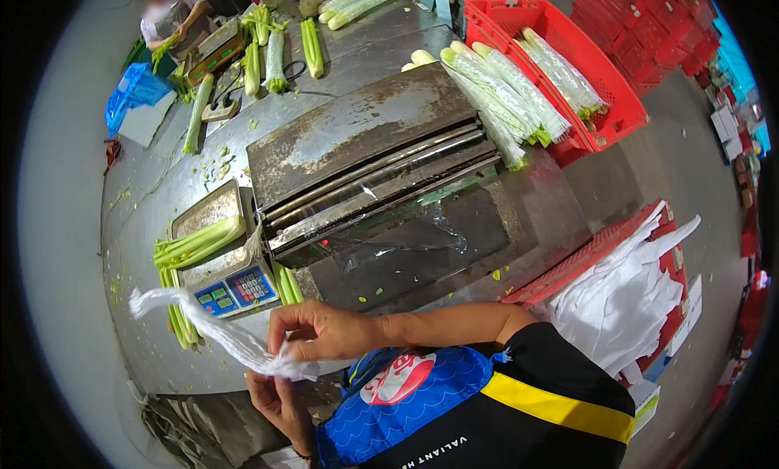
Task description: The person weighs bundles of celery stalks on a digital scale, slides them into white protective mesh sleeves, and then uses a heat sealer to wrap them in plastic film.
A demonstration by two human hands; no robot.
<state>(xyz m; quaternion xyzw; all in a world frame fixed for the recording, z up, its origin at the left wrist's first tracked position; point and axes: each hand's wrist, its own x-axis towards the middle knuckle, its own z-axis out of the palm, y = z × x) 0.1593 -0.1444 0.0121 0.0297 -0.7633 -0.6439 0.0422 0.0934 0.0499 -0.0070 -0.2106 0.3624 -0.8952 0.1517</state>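
Note:
A limp white mesh sleeve (pixel 225 335) is bunched at one end between my two hands, its other end trailing left above the scale's front edge. My right hand (pixel 325 332) pinches the bunched end from above. Just below, my left hand (pixel 280 399) grips the same end with thumb and fingers. Beyond them, a bunch of celery (pixel 204 241) lies across the pan of a digital scale (pixel 234 292). More celery stalks (pixel 179 314) lie beside the scale, and another bunch (pixel 287 283) is partly hidden at its right side.
A film-wrapping machine (pixel 365 128) with clear film (pixel 420 225) stands ahead. Sleeved celery bunches (pixel 493 101) lie right of it, beside a red crate (pixel 621 125) holding more. White sleeves (pixel 614 298) fill another crate (pixel 578 256) at my right. Across the metal table (pixel 146 207), a person (pixel 176 18) handles celery.

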